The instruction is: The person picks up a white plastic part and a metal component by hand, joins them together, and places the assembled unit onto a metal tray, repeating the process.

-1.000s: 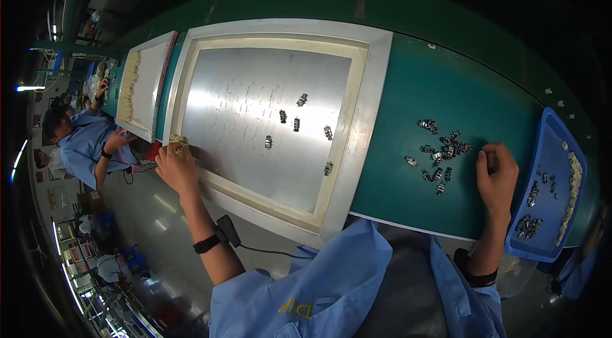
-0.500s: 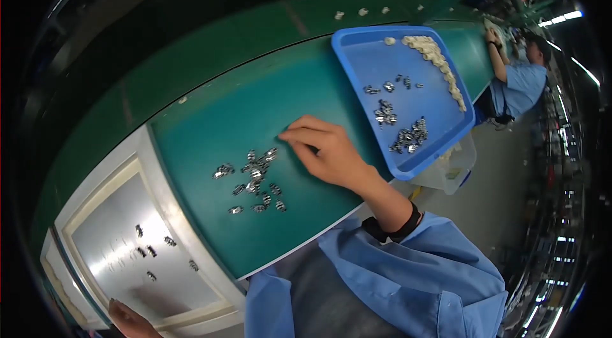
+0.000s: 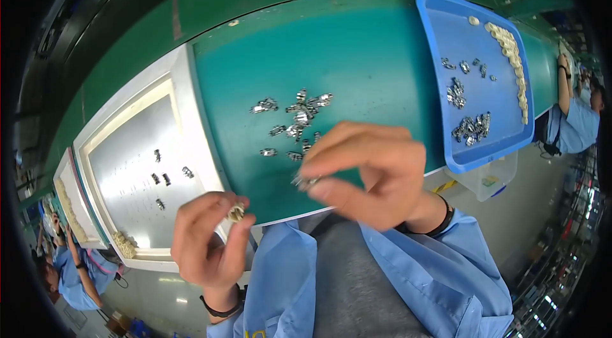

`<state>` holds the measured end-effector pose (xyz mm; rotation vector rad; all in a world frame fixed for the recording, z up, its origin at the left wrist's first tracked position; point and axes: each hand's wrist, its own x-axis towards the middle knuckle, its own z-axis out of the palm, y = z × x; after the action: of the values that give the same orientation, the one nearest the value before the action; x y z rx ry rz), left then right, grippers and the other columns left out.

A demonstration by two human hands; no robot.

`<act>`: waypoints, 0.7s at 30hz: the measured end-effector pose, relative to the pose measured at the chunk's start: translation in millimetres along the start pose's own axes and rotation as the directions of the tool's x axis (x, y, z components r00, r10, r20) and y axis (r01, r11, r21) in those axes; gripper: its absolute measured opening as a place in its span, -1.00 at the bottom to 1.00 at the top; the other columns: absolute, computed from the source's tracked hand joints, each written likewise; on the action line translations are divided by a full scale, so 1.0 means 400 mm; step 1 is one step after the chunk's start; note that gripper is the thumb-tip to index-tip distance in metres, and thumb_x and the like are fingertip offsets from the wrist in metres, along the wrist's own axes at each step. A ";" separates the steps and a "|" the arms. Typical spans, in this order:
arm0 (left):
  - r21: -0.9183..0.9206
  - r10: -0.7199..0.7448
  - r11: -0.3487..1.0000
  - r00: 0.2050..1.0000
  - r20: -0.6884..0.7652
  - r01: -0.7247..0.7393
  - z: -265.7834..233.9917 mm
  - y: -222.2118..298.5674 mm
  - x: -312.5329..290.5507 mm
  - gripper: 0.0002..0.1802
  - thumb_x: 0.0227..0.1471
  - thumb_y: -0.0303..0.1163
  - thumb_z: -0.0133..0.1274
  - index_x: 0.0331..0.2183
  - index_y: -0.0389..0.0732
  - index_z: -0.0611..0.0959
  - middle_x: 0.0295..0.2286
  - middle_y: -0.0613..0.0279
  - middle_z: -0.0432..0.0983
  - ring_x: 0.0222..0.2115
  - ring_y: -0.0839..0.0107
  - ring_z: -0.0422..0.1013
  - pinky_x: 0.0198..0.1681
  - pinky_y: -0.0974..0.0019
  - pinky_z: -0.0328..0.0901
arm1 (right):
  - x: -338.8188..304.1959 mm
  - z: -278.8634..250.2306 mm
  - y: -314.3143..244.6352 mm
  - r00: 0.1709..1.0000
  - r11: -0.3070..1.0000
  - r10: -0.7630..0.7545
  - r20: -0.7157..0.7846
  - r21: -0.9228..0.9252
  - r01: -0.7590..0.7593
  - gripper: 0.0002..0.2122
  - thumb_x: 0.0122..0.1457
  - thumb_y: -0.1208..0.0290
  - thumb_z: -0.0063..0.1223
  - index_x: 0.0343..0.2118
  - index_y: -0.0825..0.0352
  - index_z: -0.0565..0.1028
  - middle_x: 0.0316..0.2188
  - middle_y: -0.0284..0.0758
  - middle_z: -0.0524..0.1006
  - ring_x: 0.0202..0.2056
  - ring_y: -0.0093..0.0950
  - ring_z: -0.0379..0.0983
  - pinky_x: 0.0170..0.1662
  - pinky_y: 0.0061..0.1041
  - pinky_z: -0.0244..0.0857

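Note:
A small cream ring-shaped part (image 3: 236,212) is pinched between the thumb and fingertips of my left hand (image 3: 207,236), its opening turned upward. To the right, my right hand (image 3: 382,169) grips a small shiny metal clip (image 3: 303,182) between thumb and forefinger, a short gap away from the cream part. Beyond my right hand, a loose pile of similar metal clips (image 3: 301,116) lies on the green work surface (image 3: 363,51). My right fingers cover the near side of that pile.
At right stands a blue tray (image 3: 503,112) with metal clips and a row of cream parts (image 3: 510,51). A white-framed metal panel (image 3: 134,159) with several clips lies at left. One person (image 3: 574,121) works at far right, another (image 3: 76,274) at far left.
My left hand has come up from the lower left with a cream part in it. My right hand has moved nearer to me and now holds a metal clip. The view has shifted.

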<state>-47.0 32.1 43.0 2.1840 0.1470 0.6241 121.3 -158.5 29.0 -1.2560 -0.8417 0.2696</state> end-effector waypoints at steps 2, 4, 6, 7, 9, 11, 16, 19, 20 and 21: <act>-0.029 0.026 0.999 1.000 -0.015 -0.027 0.026 0.020 0.001 -0.69 0.04 -0.64 0.29 -0.13 -0.41 0.66 -0.24 -0.12 0.57 -0.36 0.15 0.60 -0.31 0.30 0.51 | 0.001 0.028 -0.011 0.999 0.997 -0.034 0.007 0.066 0.033 -0.82 0.03 0.72 0.32 -0.26 0.53 0.65 -0.35 -0.10 0.66 -0.39 -0.43 0.60 -0.40 -0.53 0.45; -0.066 0.054 0.996 0.999 0.008 -0.053 0.047 0.025 0.008 -0.68 0.03 -0.63 0.31 -0.12 -0.41 0.67 -0.24 -0.13 0.57 -0.37 0.15 0.60 -0.33 0.30 0.50 | -0.006 0.043 -0.021 0.997 0.994 -0.080 -0.007 0.074 0.081 -0.82 0.02 0.73 0.32 -0.27 0.51 0.66 -0.36 -0.10 0.66 -0.43 -0.42 0.59 -0.43 -0.54 0.44; -0.114 0.093 0.989 0.996 0.002 -0.092 0.057 0.022 0.007 -0.65 0.01 -0.60 0.33 -0.12 -0.41 0.68 -0.23 -0.14 0.58 -0.39 0.15 0.60 -0.36 0.29 0.50 | -0.015 0.048 -0.018 0.995 0.991 -0.102 -0.020 0.081 0.103 -0.82 0.01 0.73 0.32 -0.27 0.50 0.66 -0.37 -0.10 0.66 -0.46 -0.42 0.59 -0.45 -0.55 0.43; -0.116 0.094 0.989 0.995 0.013 -0.092 0.060 0.021 0.007 -0.65 0.01 -0.60 0.33 -0.12 -0.41 0.68 -0.23 -0.14 0.58 -0.39 0.15 0.60 -0.36 0.29 0.50 | -0.020 0.049 -0.014 0.992 0.990 -0.121 -0.027 0.073 0.123 -0.82 0.01 0.73 0.32 -0.28 0.49 0.67 -0.36 -0.11 0.66 -0.46 -0.42 0.59 -0.45 -0.55 0.43; -0.137 0.067 0.988 0.998 0.012 -0.065 0.070 0.019 0.006 -0.65 0.00 -0.60 0.33 -0.12 -0.41 0.68 -0.22 -0.15 0.57 -0.36 0.19 0.59 -0.34 0.30 0.49 | -0.029 0.045 -0.005 0.987 0.985 -0.160 -0.030 0.053 0.162 -0.82 0.00 0.73 0.32 -0.28 0.47 0.68 -0.33 -0.11 0.65 -0.45 -0.41 0.58 -0.45 -0.54 0.43; -0.152 0.053 0.987 0.999 0.010 -0.051 0.080 0.019 0.005 -0.64 -0.01 -0.61 0.34 -0.12 -0.42 0.68 -0.22 -0.16 0.57 -0.35 0.20 0.59 -0.33 0.30 0.49 | -0.031 0.030 0.006 0.988 0.985 -0.153 -0.023 0.081 0.154 -0.82 0.00 0.73 0.32 -0.28 0.46 0.68 -0.31 -0.11 0.65 -0.45 -0.42 0.58 -0.45 -0.54 0.42; -0.363 -0.137 0.918 0.987 0.086 0.159 0.083 0.023 -0.009 -0.66 0.00 -0.64 0.30 -0.12 -0.42 0.69 -0.22 -0.15 0.57 -0.32 0.27 0.55 -0.28 0.33 0.46 | -0.024 0.014 0.015 0.983 0.974 -0.184 -0.002 0.133 0.183 -0.80 0.00 0.72 0.32 -0.27 0.42 0.69 -0.26 -0.15 0.62 -0.43 -0.43 0.57 -0.46 -0.53 0.39; -0.387 -0.165 0.901 0.979 0.116 0.198 0.091 0.023 -0.014 -0.68 0.00 -0.64 0.29 -0.14 -0.41 0.68 -0.23 -0.13 0.56 -0.30 0.30 0.52 -0.27 0.34 0.45 | -0.021 0.021 0.014 0.980 0.972 -0.201 0.000 0.123 0.199 -0.79 -0.01 0.72 0.31 -0.27 0.40 0.70 -0.26 -0.17 0.61 -0.43 -0.44 0.55 -0.46 -0.53 0.37; -0.470 -0.207 0.855 0.975 0.077 0.219 0.102 0.030 -0.014 -0.69 0.01 -0.63 0.30 -0.15 -0.41 0.67 -0.23 -0.13 0.56 -0.30 0.30 0.52 -0.27 0.34 0.45 | -0.020 0.024 0.013 0.980 0.973 -0.198 0.005 0.121 0.196 -0.78 -0.01 0.72 0.30 -0.26 0.39 0.70 -0.27 -0.19 0.60 -0.43 -0.44 0.54 -0.46 -0.53 0.36; -0.550 -0.252 0.802 0.967 0.042 0.233 0.113 0.038 -0.014 -0.70 0.01 -0.62 0.30 -0.16 -0.41 0.67 -0.23 -0.13 0.56 -0.31 0.30 0.52 -0.28 0.35 0.44 | -0.020 0.025 0.012 0.981 0.974 -0.196 0.011 0.118 0.193 -0.77 -0.02 0.72 0.30 -0.26 0.38 0.71 -0.28 -0.20 0.60 -0.43 -0.45 0.53 -0.46 -0.52 0.36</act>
<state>-31.8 -11.2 28.7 1.5601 0.2295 0.4806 110.2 -154.5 21.8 -1.0553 -0.9479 0.1727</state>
